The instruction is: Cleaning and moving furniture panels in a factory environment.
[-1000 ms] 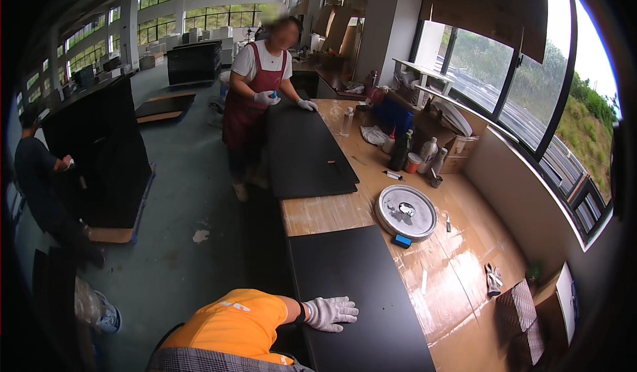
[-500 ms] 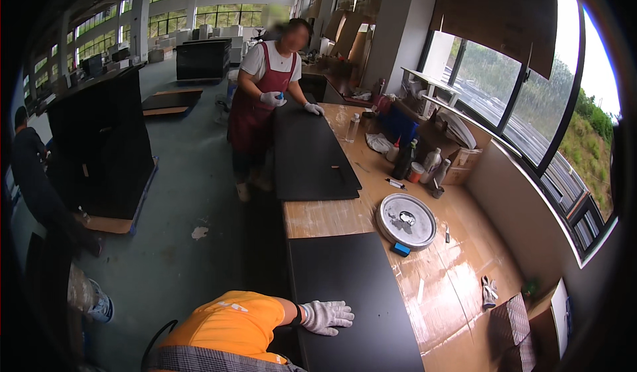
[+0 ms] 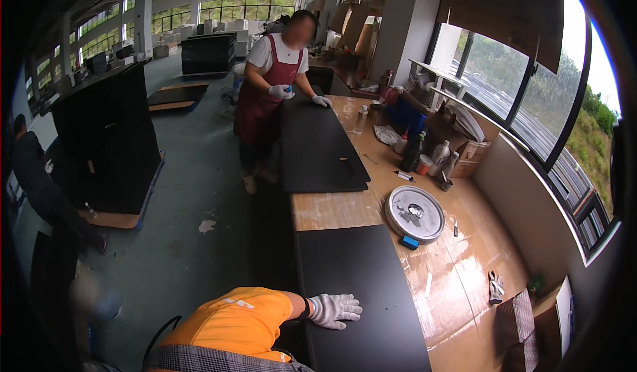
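Note:
My left hand point(image 3: 336, 311), in a light grey knit glove, lies flat with its fingers stretched out on a matte black panel point(image 3: 355, 266). The panel rests along the left side of the workbench and runs out of view at the lower edge. Its surface carries a few tiny dark specks to the right of the hand. An orange sleeve point(image 3: 249, 319) leads to the hand from the lower left. My right hand is out of view.
A round grey metal disc point(image 3: 424, 206) with a blue block point(image 3: 409, 242) at its edge lies on the workbench point(image 3: 332, 209). Beyond are black panels point(image 3: 318, 153), where a gloved co-worker point(image 3: 272, 86) stands. Bottles point(image 3: 413, 151), boxes and a glove point(image 3: 495, 288) line the window side.
The whole view has shifted slightly, so bench items appear further right. My left hand stays flat on the panel. The co-worker's head and body have moved a little.

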Motion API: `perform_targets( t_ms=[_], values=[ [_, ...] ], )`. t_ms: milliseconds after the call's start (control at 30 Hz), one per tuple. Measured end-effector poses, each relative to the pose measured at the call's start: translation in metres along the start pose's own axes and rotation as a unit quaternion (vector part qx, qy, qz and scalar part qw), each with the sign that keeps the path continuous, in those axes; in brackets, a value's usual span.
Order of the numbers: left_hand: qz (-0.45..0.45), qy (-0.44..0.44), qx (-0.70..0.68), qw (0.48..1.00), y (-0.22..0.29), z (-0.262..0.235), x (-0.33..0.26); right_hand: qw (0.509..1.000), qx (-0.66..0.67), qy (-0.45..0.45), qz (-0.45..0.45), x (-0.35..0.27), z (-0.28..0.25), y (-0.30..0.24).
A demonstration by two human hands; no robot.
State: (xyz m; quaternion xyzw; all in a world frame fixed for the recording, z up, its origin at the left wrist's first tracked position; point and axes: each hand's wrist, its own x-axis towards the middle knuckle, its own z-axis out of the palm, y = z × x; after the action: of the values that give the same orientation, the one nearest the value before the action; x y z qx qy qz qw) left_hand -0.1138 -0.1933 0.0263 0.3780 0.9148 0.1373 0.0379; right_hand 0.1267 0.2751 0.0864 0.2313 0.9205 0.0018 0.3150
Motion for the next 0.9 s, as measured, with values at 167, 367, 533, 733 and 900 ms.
perform_targets(
  t_ms=[167, 367, 533, 733, 900],
  values=[
    [0.006, 0.009, -0.012, 1.000, -0.002, 0.003, 0.001, 1.000, 0.002, -0.001, 0.001, 0.001, 0.002, 0.004],
    [0.000, 0.002, -0.015, 1.000, 0.001, -0.003, 0.000, 1.000, 0.003, -0.005, 0.004, 0.004, 0.004, 0.009],
    [-0.002, -0.005, -0.019, 1.000, 0.001, -0.005, 0.000, 1.000, 0.004, -0.005, 0.007, 0.003, 0.005, 0.011],
    [0.006, 0.018, -0.012, 1.000, -0.001, 0.001, 0.000, 1.000, 0.006, -0.007, 0.012, 0.004, 0.008, 0.013],
    [0.006, 0.017, -0.011, 1.000, 0.000, 0.000, 0.000, 1.000, 0.006, -0.008, 0.014, 0.004, 0.012, 0.015]
  ],
)
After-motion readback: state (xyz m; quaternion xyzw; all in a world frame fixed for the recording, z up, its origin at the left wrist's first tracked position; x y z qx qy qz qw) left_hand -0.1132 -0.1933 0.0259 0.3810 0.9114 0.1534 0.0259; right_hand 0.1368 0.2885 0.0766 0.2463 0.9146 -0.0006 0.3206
